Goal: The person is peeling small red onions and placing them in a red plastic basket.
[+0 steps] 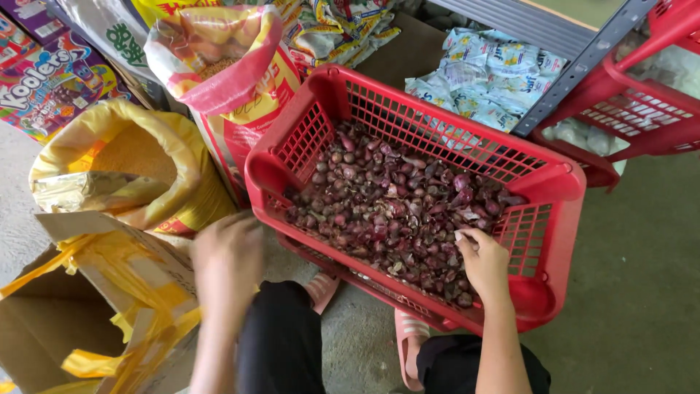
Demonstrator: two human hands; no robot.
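Our right hand [483, 261] curls among the shallots [394, 211] in the crate [561, 182], grip unclear; our blurred left hand [226, 263] too. Loose skins could spill over the rim.

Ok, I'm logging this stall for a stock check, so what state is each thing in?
Red basket: tilted, holding small red onions.
Right hand: in the basket, fingers on the onions.
Left hand: blurred, over the basket's near rim, grip unclear.
Yellow sack: open, rolled down, full of grain.
Pink-rimmed sack: open.
Cardboard box: open, flaps taped yellow.
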